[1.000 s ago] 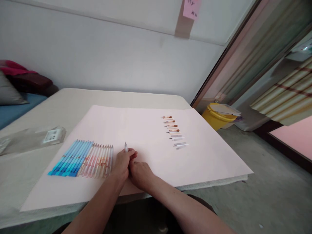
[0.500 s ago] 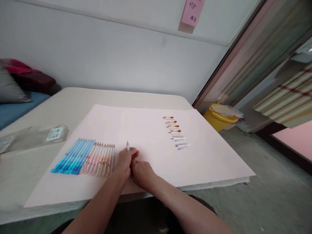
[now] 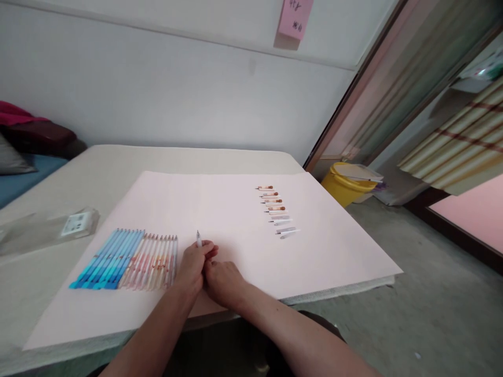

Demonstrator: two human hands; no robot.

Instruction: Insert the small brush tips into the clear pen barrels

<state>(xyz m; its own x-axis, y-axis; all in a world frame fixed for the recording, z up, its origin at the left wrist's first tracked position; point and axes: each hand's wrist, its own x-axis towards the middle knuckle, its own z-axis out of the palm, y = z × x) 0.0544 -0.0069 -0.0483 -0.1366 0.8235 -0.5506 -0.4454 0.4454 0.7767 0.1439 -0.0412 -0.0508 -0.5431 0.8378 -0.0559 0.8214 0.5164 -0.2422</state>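
The left hand [image 3: 192, 266] is closed around a pen [image 3: 199, 240], whose pointed end projects above the fingers and aims away from the person, over the pink sheet [image 3: 334, 251]. The right hand [image 3: 225, 281] is curled, knuckles up, and meets the left hand at the fingers; whether it also grips the pen's lower end cannot be determined, that part being hidden. Just left of the left hand, a row of clear pens [image 3: 151, 261] with reddish and orange prints lies side by side, points away from the person. Adjoining it on the left is a row of blue pens [image 3: 108, 259], likewise aligned. Right of the hands and farther off, small pen parts [image 3: 275, 202] lie in a slanting column of six groups: the far four include brown-ended pieces, the near two greyish ones. Left of the sheet, on the pale table [image 3: 188, 159], rests a transparent bag [image 3: 39, 233] with a white label [image 3: 76, 224]. A yellow bucket [image 3: 341, 187] stands beyond the table's right side; a pink note [image 3: 294, 20] hangs on the wall [image 3: 165, 99].
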